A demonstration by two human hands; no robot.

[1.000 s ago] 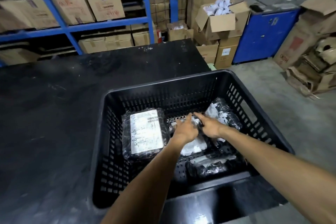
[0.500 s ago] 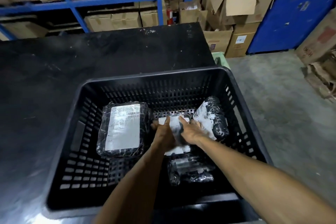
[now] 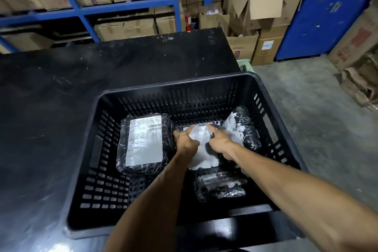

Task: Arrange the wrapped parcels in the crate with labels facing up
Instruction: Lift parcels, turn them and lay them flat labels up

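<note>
A black slatted crate (image 3: 180, 86) stands at the near right end of a black table (image 3: 61, 92). Inside, at the left, a large black-wrapped parcel (image 3: 144, 143) lies flat with its white label up. In the middle, my left hand (image 3: 185, 142) and my right hand (image 3: 219, 141) both grip a parcel (image 3: 202, 147) whose white label faces up. A third parcel (image 3: 243, 129) leans tilted against the crate's right wall, its torn white label facing left. A fourth parcel (image 3: 221, 187) lies near the front wall, shiny wrap up.
Blue shelving (image 3: 86, 10) with cardboard boxes runs behind the table. Stacked and open cartons (image 3: 263, 6) and a blue cabinet (image 3: 321, 26) stand at the back right. Flattened cardboard (image 3: 360, 80) lies on the concrete floor to the right.
The camera view tipped down and closer to the crate. Both hands closed on the middle parcel and turned it so its white label faces up.
</note>
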